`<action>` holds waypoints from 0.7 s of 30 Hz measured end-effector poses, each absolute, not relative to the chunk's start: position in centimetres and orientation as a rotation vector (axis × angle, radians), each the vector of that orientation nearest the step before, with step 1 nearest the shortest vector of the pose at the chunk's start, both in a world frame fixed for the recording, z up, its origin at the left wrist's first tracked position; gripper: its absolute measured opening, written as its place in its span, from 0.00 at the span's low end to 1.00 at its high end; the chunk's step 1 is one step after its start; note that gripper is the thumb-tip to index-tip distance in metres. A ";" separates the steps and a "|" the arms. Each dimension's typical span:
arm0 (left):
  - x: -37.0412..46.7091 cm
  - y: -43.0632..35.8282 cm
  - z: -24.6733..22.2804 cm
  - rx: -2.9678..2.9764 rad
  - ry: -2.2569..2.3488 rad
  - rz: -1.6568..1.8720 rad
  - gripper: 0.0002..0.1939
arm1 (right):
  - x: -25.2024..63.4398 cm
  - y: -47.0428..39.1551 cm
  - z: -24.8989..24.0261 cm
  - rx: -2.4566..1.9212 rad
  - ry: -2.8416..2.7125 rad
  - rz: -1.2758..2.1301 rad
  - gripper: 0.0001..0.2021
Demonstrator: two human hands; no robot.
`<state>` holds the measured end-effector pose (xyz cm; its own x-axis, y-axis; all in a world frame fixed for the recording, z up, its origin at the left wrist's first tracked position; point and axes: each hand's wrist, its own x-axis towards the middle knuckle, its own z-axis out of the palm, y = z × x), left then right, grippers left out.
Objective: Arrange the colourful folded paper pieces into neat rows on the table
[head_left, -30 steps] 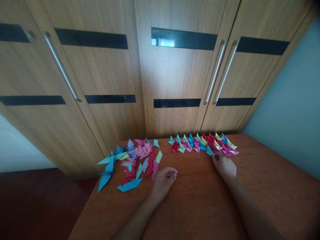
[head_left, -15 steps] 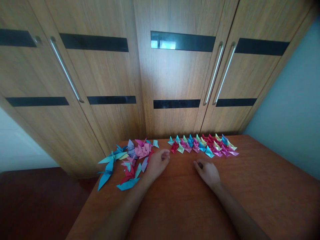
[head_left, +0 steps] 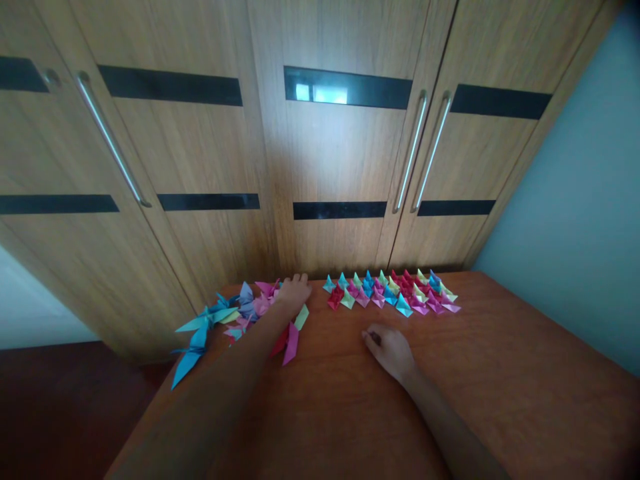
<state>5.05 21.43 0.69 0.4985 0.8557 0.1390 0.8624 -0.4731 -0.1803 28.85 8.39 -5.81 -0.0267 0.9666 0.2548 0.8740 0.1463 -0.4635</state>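
Observation:
My left hand (head_left: 295, 291) reaches over the far right side of a loose pile of origami paper cranes (head_left: 246, 300), its fingers slightly apart and pointing away from me. The fingertips and whatever lies beneath them are hidden. Below the wrist, a magenta paper wing (head_left: 291, 344) and a pale green one (head_left: 301, 317) stick out beside my forearm, which covers part of the pile. My right hand (head_left: 391, 351) rests on the wooden table (head_left: 330, 413) with fingers curled in and nothing visible in them. Beyond it, small pointed folded paper pieces (head_left: 404, 305) stand in close rows.
Blue paper cranes (head_left: 193, 350) lie near the table's left edge. Behind the table stands a wooden wardrobe (head_left: 335, 247) with long metal handles (head_left: 411, 153) and dark strips. A pale blue wall (head_left: 575, 247) is on the right.
My left hand has moved away from me and to the left, over the pile, covering a light blue piece. Magenta and green wings now show by my forearm. The view has shifted slightly right.

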 end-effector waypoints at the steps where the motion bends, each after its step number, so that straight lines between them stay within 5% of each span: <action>1: 5.1 21.6 0.6 -2.513 -1.461 -0.013 0.15 | 28.8 8.4 -5.8 -1.750 -1.925 0.244 0.13; 13: 5.2 21.8 1.2 -2.526 -1.481 -0.195 0.13 | 29.0 8.4 -5.9 -1.721 -1.889 0.302 0.14; 18: 5.7 19.2 3.1 -2.541 -1.447 -0.584 0.12 | 29.2 8.4 -5.7 -1.598 -1.816 0.442 0.15; 21: 5.8 16.5 2.7 -2.641 -1.389 -1.189 0.11 | 28.9 8.4 -5.4 -1.403 -1.713 0.635 0.14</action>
<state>5.82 16.52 2.73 0.3527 0.7363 0.5774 0.6838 -0.6240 0.3781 28.92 8.39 -5.45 -0.0501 0.9608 0.2728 0.5509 0.2544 -0.7948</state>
